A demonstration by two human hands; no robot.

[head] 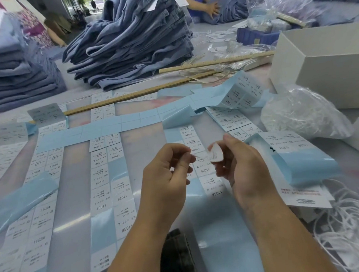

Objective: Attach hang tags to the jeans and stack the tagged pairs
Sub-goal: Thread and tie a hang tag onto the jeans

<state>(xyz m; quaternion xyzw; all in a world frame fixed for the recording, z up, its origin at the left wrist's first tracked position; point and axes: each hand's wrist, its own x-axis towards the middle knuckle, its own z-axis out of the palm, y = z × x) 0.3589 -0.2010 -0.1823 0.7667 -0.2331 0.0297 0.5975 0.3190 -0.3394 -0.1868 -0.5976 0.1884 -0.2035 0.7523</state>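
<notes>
**Both hands busy w/ one tiny sticker, jeans piled at the back**

So the left hand (168,169) and right hand (236,164) are up over the middle of the table (77,182), close together but not touching. Between them is a small label (216,153), whitish/see-through, curled up. Right thumb + fingers pinch the bigger curled part; left thumb + forefinger pinch a thin strip or edge of it on the other side. Can't tell if it's sticker or backing tbh.

Under the hands: long label strips (106,181) on pale blue backing, laid in rows across the table, printed "1103#" w/ size letters. Some slots already peeled, a few backing ends curl up.

The jeans (132,42) sit in a big slumped heap at the far side, well apart from the hands, w/ a neater folded stack (15,75) to the left. A wooden ruler (130,94) lies in front of the heap. White box (326,63) on the right, bag of white string loops (302,114) just beside it, more loose white cord (349,226) near right edge.
</notes>
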